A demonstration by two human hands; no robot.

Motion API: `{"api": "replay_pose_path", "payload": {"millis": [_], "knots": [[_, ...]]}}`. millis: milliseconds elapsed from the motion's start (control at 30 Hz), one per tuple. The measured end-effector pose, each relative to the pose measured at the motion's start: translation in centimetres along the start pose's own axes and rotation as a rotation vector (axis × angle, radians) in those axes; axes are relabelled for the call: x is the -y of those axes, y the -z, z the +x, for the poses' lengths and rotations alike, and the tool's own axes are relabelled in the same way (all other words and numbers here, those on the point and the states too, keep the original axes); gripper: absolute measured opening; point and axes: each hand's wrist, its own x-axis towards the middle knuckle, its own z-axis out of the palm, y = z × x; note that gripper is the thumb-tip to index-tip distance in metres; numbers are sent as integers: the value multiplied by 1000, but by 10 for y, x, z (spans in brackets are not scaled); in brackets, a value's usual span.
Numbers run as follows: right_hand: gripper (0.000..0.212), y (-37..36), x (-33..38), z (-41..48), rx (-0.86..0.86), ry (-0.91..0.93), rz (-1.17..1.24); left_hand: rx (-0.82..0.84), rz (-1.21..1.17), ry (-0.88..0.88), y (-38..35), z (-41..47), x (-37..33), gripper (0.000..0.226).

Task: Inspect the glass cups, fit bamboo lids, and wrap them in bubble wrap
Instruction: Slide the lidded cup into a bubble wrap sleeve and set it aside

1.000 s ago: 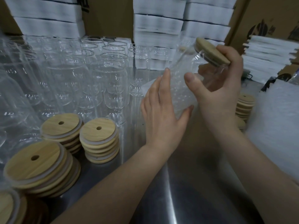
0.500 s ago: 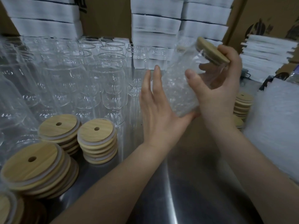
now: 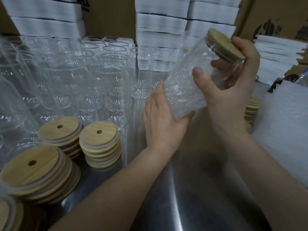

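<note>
A glass cup [image 3: 221, 70] with a bamboo lid [image 3: 223, 45] on it is held tilted above the steel table, lid end up and to the right. Bubble wrap [image 3: 181, 92] covers its lower body and base. My right hand [image 3: 233, 87] grips the cup just below the lid, thumb in front on the wrap, fingers behind the glass. My left hand [image 3: 163, 119] cradles the wrapped base, with the thumb under the bottom and the fingers up the far side, partly hidden by the wrap.
Several rows of empty glass cups [image 3: 106, 77] fill the left and back. Stacks of bamboo lids [image 3: 100, 139] stand front left, another lid stack [image 3: 253, 109] at right. White sheets [image 3: 283, 134] lie at right; white stacks [image 3: 160, 22] and cardboard boxes stand behind. Steel table [image 3: 175, 197].
My left hand slid from the side of the wrap down under the cup's base, closing the bubble wrap tighter around it. The right hand kept its grip below the lid.
</note>
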Motion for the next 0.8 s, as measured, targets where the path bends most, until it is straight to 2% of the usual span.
{"api": "replay_pose_path", "payload": {"millis": [200, 400, 800], "knots": [[69, -4, 0, -5, 89, 25, -30, -11, -59, 12, -2, -2, 1, 103], [78, -8, 0, -7, 151, -46, -40, 2, -163, 39, -4, -1, 2, 102], [79, -11, 2, -8, 306, -165, -50, 21, -408, 132, -1, 4, -1, 97]]}}
